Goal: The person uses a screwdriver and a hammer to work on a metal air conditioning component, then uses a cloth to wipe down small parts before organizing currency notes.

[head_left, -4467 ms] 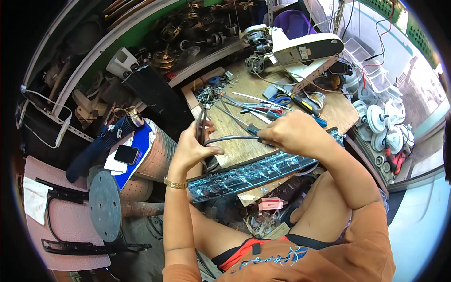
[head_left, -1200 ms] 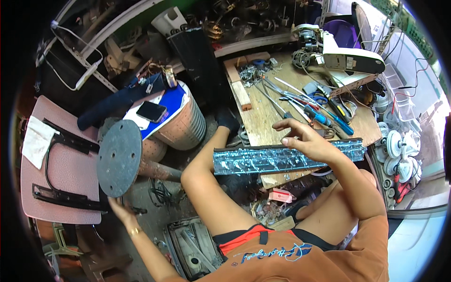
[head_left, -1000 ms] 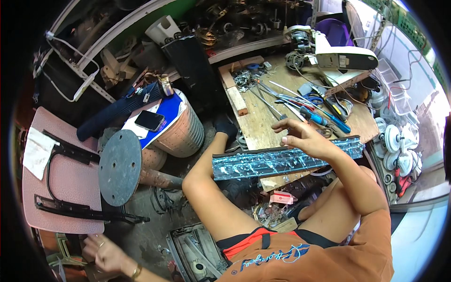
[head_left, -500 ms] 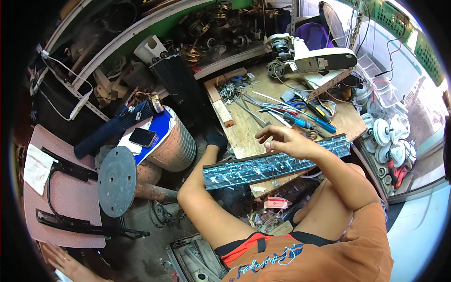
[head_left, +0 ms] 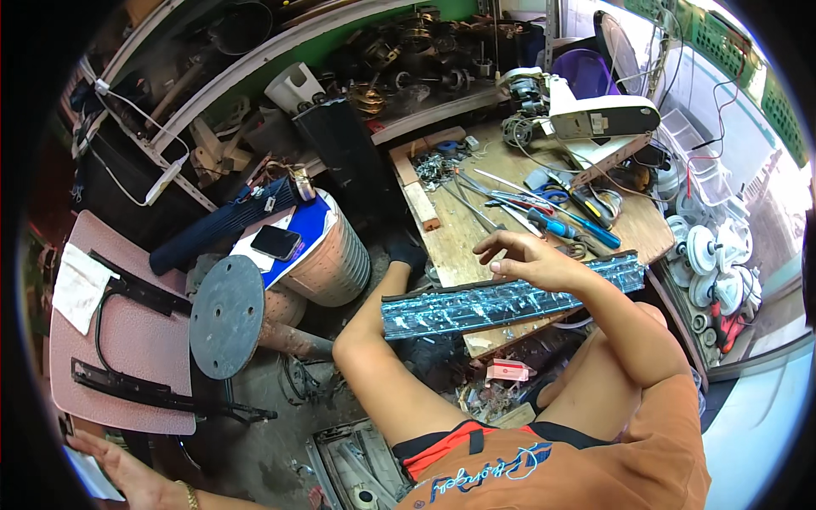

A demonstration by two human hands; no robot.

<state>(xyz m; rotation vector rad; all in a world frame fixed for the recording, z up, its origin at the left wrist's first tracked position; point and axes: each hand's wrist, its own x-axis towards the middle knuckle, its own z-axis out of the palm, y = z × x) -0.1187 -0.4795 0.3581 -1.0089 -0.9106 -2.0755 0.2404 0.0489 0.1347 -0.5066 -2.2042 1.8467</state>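
Across my thighs and the near table edge lies a long dark panel [head_left: 463, 313], streaked with shiny pale blue and white. My right hand [head_left: 529, 262] hovers over its upper edge with bent, spread fingers and nothing in them; the forearm crosses its right part. My left hand [head_left: 127, 473] reaches out at the lower left rim. Its fingers close around a flat white thing [head_left: 92, 476], partly cut off and too unclear to name. Above that hand, a pink seat [head_left: 149, 348] bears a white cloth [head_left: 81, 289] and dark slim frame pieces [head_left: 140, 391].
The wooden table [head_left: 455, 251] carries screwdrivers [head_left: 599, 232], pliers, loose screws [head_left: 435, 168] and a white fan base [head_left: 608, 117]. Left of it stand a ribbed drum [head_left: 336, 259] with a phone [head_left: 276, 242], and a round metal plate [head_left: 227, 314] on a post. Scraps litter the floor.
My left hand has turned and come further into view, with the white thing now showing beside its fingers. The whole view has shifted slightly; my right hand and the panel keep their places.
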